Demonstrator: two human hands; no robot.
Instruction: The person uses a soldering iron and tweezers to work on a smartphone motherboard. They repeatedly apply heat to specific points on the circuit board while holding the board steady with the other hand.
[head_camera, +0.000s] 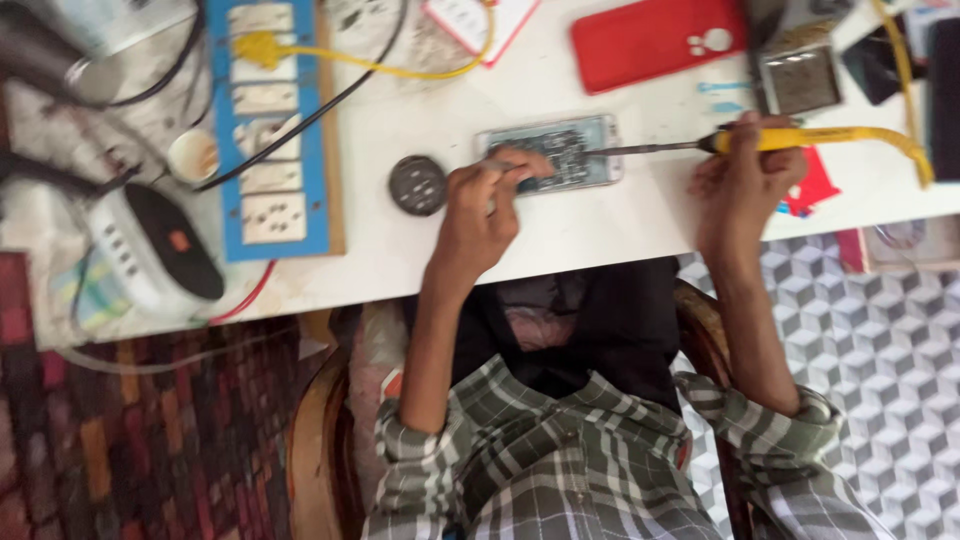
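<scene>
Opened phone (560, 152) flat on worktop (600, 225), centre frame, pinned by left hand (480, 205), grip closed on a thin tool, too blurred to name. Right hand (745, 175) grip wrapped round yellow soldering iron (800, 140), tip laid sideways onto the board for reach.

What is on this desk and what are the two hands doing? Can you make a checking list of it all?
Surface: white table, stained at the left.
Job's things: opened phone lying flat; yellow-handled soldering iron with its tip on the phone.
Clutter: round dark tin, red phone case, small white cup, white and black device.
Grippers: left hand pinches a thin tool at the phone; right hand grips the iron's handle.
Cables: yellow cord, black cord, blue socket board.
Surroundings: cube-patterned floor, wooden chair.
</scene>
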